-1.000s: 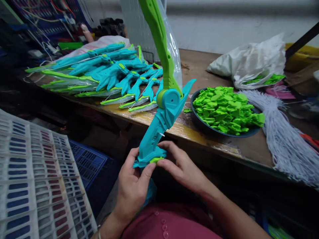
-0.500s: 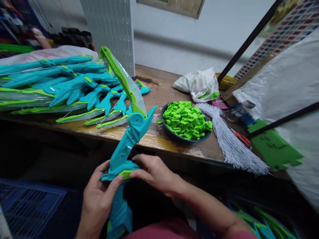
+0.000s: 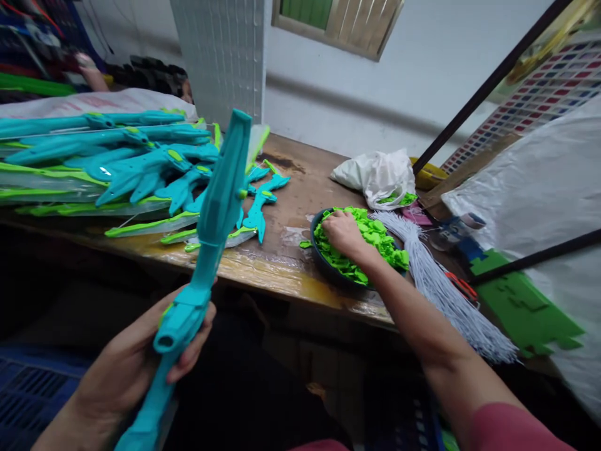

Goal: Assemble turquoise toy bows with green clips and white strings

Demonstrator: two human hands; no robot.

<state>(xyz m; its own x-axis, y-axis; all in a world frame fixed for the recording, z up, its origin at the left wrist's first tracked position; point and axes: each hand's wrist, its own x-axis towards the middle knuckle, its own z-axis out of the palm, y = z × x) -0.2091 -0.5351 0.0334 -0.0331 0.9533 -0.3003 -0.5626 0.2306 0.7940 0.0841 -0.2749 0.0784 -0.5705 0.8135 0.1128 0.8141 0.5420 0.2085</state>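
Note:
My left hand [image 3: 136,360] grips a long teal plastic toy bow [image 3: 211,225] at its middle, holding it upright in front of the bench edge. My right hand [image 3: 342,233] reaches out over the bench and rests in a dark bowl [image 3: 323,263] heaped with small lime-green plastic pieces [image 3: 370,241], fingers curled down into them. What the fingers hold is hidden.
A pile of teal and green toy bows [image 3: 117,156], some bagged in clear plastic, covers the left of the wooden bench [image 3: 282,263]. A bundle of white strings [image 3: 446,288] lies right of the bowl, a white bag [image 3: 375,172] behind it, green foam [image 3: 521,300] further right.
My right hand left the bow's handle and moved out to the bowl of green pieces. My left hand turned the bow edge-on and now holds it alone.

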